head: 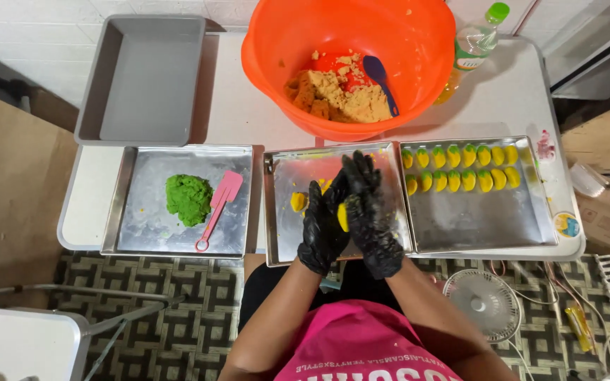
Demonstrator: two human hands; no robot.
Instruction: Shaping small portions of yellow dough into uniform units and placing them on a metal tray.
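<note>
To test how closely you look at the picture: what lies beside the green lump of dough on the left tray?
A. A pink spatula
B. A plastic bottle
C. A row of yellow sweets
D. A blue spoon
A: the pink spatula lies on the left tray just right of the green dough, while the blue spoon sits in the orange bowl.

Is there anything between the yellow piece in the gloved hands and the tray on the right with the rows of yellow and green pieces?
Nothing visible does. The left hand and right hand press the yellow piece over the middle tray. The right tray lies just beside it, its near half bare metal.
</note>
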